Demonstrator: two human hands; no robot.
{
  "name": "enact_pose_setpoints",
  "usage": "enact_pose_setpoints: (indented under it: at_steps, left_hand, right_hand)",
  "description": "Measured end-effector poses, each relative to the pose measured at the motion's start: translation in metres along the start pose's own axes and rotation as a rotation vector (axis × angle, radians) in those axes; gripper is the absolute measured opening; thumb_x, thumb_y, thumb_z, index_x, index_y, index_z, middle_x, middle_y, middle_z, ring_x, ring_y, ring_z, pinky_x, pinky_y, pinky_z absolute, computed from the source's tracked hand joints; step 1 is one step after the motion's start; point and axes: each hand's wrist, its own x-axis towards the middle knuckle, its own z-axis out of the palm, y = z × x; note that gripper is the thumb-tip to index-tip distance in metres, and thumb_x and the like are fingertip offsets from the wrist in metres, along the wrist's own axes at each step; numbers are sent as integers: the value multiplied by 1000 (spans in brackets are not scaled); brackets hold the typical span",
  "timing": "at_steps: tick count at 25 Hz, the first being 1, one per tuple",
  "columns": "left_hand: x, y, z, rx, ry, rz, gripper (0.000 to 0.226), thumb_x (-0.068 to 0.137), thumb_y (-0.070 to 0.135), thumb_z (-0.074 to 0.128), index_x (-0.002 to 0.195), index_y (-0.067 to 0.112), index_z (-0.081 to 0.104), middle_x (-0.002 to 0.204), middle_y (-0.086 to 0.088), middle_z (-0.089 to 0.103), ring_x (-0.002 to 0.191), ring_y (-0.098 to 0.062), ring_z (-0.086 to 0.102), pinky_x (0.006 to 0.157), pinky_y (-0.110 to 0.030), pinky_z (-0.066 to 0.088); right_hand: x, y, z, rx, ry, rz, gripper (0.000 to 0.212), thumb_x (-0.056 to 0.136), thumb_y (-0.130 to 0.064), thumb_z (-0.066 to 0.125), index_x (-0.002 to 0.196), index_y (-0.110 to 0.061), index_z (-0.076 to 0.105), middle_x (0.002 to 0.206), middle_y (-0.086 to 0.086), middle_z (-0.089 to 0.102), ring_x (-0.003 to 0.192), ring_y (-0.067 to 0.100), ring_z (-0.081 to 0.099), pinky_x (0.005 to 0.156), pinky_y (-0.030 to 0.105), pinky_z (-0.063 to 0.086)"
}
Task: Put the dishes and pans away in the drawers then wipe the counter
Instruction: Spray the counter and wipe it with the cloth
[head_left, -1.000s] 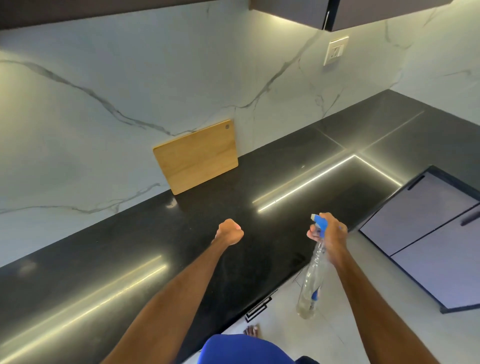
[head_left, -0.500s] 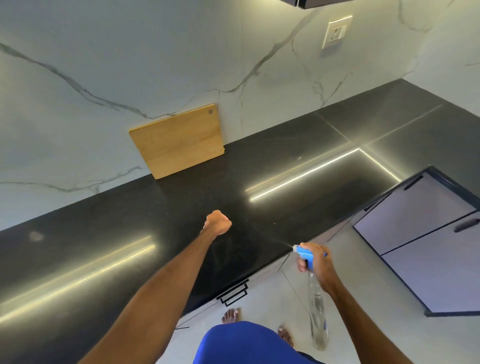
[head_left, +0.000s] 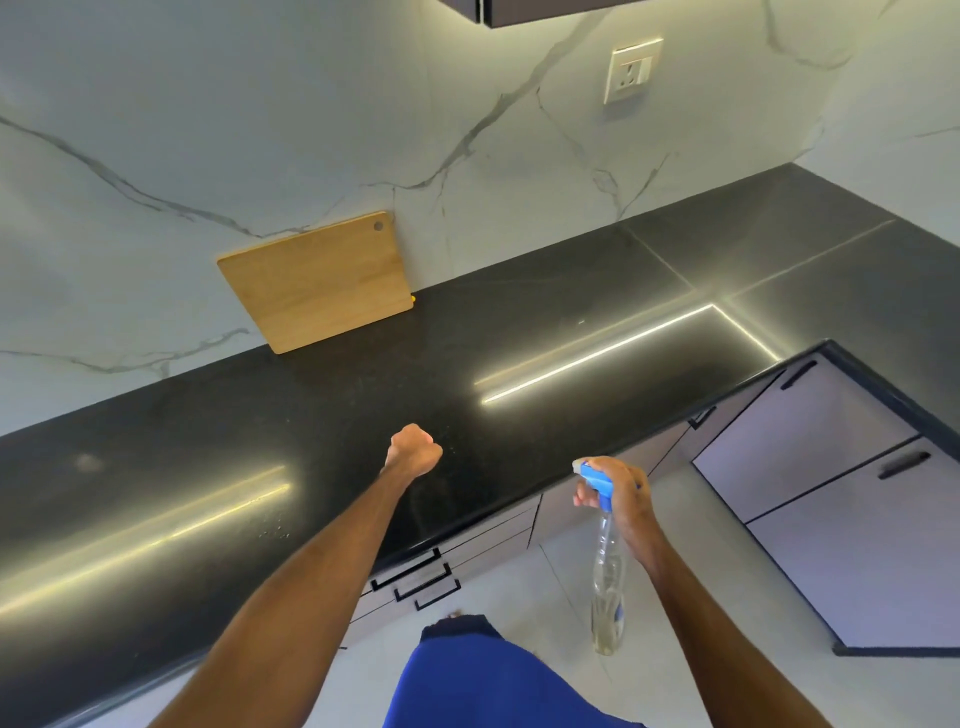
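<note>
The black stone counter (head_left: 519, 338) runs from lower left to upper right and turns a corner at the right. My left hand (head_left: 413, 451) is a closed fist over the counter's middle, and I see nothing in it. My right hand (head_left: 615, 491) grips the blue trigger head of a clear spray bottle (head_left: 608, 577), held just off the counter's front edge with the nozzle toward the counter. Fine droplets speckle the counter near my left forearm. The drawers (head_left: 415, 577) under the counter are closed.
A wooden cutting board (head_left: 317, 280) leans against the marble wall at the back of the counter. A wall socket (head_left: 631, 70) sits high on the right. Pale cabinet doors (head_left: 841, 493) with dark handles stand under the right-hand run of counter.
My right hand has lowered the spray bottle toward the counter's front edge, and a mist of spray showed half a second ago. My left fist has stayed over the same spot.
</note>
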Motion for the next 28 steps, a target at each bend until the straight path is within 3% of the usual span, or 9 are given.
enact_pose_setpoints:
  at_steps: [2,5,9,13,18,22,25,28]
  left_hand:
    - [-1,18,13,3,-29,44,11,86,4,56,81,3,65,84,-7,64,78,-20,63,70,-32,58]
    - [2,52,29,10,-64,118,14,86,4,56,92,1,68,92,-7,65,88,-24,66,79,-34,58]
    - [14,105,51,28,-86,183,31,87,5,55,115,-2,67,115,-14,67,109,-31,65,87,-32,53]
    - [43,167,69,10,-127,239,30,85,5,55,111,-1,68,115,-14,67,109,-32,64,84,-30,52]
    - [65,250,92,75,-183,387,21,80,4,54,94,-3,68,99,-16,70,97,-32,65,73,-33,49]
    - [72,294,109,138,-231,454,12,73,7,53,79,13,62,80,-11,56,78,-28,52,67,-34,37]
    - [78,319,119,130,-239,432,20,63,18,48,78,13,61,80,-11,56,77,-28,52,67,-35,39]
    - [91,343,130,125,-202,385,26,81,11,54,94,-4,70,99,-19,70,97,-37,65,78,-37,51]
  right_hand:
    - [8,-3,-15,14,58,8,27,84,-24,63,86,0,75,58,18,63,52,23,64,63,35,63]
    - [21,-5,-40,38,169,2,29,92,-20,61,79,4,71,58,18,61,53,27,62,66,36,63]
    - [44,-5,-73,58,274,31,30,89,-19,62,69,3,62,52,17,49,48,26,46,53,33,50]
    - [74,-15,-120,63,480,60,28,99,-15,59,83,5,70,58,15,63,53,28,60,54,30,55]
    - [116,-62,-173,168,643,-26,30,89,-26,65,77,2,71,60,18,62,53,29,58,59,34,55]
    - [148,-96,-215,237,782,-11,29,84,-25,65,94,2,63,63,16,52,43,22,50,44,30,48]
    - [172,-105,-242,248,799,43,31,85,-25,66,97,3,64,56,15,57,42,23,53,48,32,54]
    - [197,-113,-256,207,710,25,26,91,-22,64,88,3,68,52,11,62,44,22,57,55,33,58]
